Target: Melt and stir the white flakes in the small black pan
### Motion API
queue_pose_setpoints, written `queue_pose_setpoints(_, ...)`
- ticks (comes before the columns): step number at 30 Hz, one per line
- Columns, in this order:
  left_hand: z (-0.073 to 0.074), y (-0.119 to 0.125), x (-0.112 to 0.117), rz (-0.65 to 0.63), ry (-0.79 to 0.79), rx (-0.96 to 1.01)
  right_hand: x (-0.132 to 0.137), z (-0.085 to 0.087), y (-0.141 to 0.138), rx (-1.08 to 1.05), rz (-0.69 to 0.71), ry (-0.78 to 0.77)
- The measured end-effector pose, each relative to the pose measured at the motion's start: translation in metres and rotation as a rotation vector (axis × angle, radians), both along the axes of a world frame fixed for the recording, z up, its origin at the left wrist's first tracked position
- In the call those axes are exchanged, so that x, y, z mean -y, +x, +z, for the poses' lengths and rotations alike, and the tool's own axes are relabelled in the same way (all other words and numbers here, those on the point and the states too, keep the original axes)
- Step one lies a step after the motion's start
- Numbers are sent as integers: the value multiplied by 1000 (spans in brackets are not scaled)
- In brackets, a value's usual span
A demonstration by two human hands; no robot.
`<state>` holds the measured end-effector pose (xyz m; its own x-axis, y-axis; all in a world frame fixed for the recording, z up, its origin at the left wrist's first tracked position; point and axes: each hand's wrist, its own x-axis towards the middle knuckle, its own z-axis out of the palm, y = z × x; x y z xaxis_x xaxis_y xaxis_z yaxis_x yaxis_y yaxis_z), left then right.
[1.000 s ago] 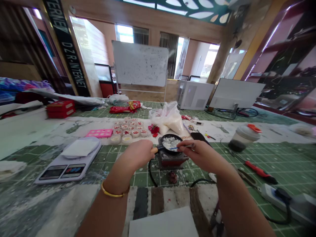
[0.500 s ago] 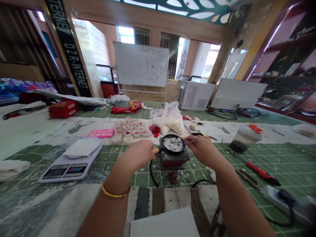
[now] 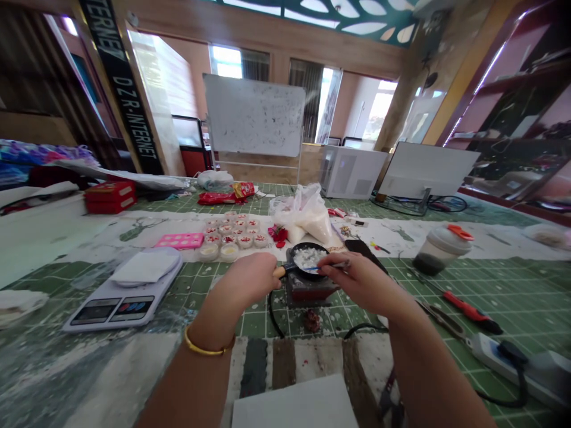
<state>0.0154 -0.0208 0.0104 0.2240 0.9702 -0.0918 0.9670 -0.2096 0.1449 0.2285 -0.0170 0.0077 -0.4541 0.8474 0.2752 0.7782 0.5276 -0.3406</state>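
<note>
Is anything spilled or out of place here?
Yes. White flecks are scattered over the green mat around the small stove, and a dark red lump lies loose in front of it. The left hand holds the pan, the right hand a stirrer; its white flakes are inside.

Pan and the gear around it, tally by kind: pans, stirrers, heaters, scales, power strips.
Pan, held by the left hand: 1
Stirrer, in the right hand: 1
Heater: 1
Scale: 1
Power strip: 1
Total: 5
</note>
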Motion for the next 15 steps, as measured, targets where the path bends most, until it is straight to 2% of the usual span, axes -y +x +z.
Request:
queue_pose_setpoints(2,-1,0,0,2,13,-1,-4,-4,-4,5,-47,33)
queue_pose_setpoints(5,-2,-1,0,-6,19,0,-7,-5,-3,91,-231,77)
queue_pose_setpoints(6,-2,-1,0,-9,19,0,-6,-4,-1,108,-244,78)
queue_pose_setpoints(11,-2,0,0,-14,22,-7,-2,-3,-2,15,-11,43)
queue_pose_setpoints(12,-2,0,0,-13,20,-7,-4,-5,-3,14,-30,50)
queue_pose_setpoints(15,-1,0,0,-9,6,-9,-11,-8,-3,88,-229,89)
